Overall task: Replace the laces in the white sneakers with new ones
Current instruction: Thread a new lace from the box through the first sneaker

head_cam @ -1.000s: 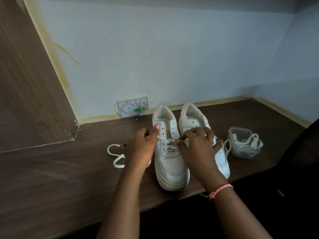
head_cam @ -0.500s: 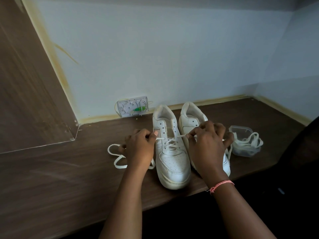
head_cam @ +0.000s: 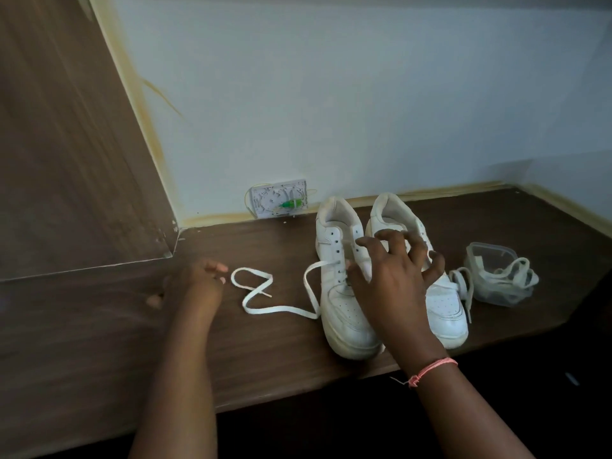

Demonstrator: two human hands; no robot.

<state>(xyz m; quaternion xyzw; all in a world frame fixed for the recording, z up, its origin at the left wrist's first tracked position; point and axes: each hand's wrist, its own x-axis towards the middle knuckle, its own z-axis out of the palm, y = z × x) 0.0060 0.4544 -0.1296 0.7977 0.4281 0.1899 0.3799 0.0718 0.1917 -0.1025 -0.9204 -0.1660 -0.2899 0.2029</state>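
Head view: dark wood counter point(head_cam: 271, 359) against pale wall. White sneakers point(head_cam: 347, 293) side by side, heels to wall. Clear plastic container point(head_cam: 480, 256) right of them holds loose laces point(head_cam: 511, 276). Pulled lace point(head_cam: 265, 293) trails left from left sneaker. Left hand point(head_cam: 195, 286) blurred, grip unclear. Right hand point(head_cam: 394, 276) spread over sneakers, gripping nothing.

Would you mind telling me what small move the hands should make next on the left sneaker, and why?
Probably the right hand should pinch the lace at the left sneaker and draw it from the lower eyelets: the upper eyelets look bare, a loose length trails across the shelf, and the left hand rests away from it.
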